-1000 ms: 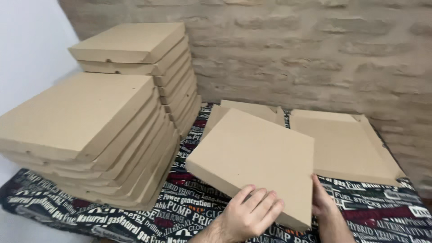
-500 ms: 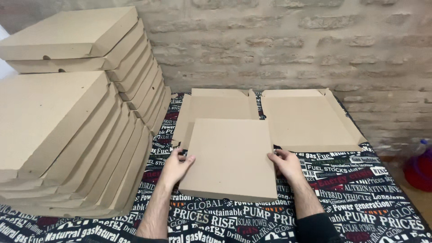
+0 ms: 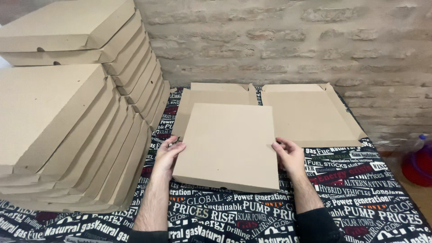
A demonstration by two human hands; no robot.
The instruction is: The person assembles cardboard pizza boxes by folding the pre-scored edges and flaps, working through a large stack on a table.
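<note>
Holding a closed cardboard box (image 3: pixel 228 145) by its two sides, that's basically the whole scene. It's a flat square pizza-style box, plain brown, sitting in the middle of the table, its front edge resting on the printed cloth (image 3: pixel 360 189) and its back edge lying over a flat unfolded blank (image 3: pixel 310 114) spread out behind it. Left hand (image 3: pixel 169 155) is against the left edge, fingers curled up onto the rim and the thumb along the side, so it's pinching that edge lightly. Right hand (image 3: pixel 288 154) does the same on the right edge, fingertips on top of the lid, thumb down the side. Both grips are closed onto the box, not spread. Whether the box is lifted a hair off the cloth at the front I can't tell. Dark sleeves show at the bottom of the frame. Off to the left there are two big stacks of the same folded boxes: a near stack (image 3: pixel 58 135) that leans and fans out toward the camera, and a far stack (image 3: pixel 90 40) behind it, up against the brick wall (image 3: pixel 292 40). The near stack's lower boxes come close to the left forearm but stay apart from it. Over on the right, down past the table edge, there's a red tub (image 3: pixel 418 164) on the floor with something purple poking up beside it, too small to make out.
</note>
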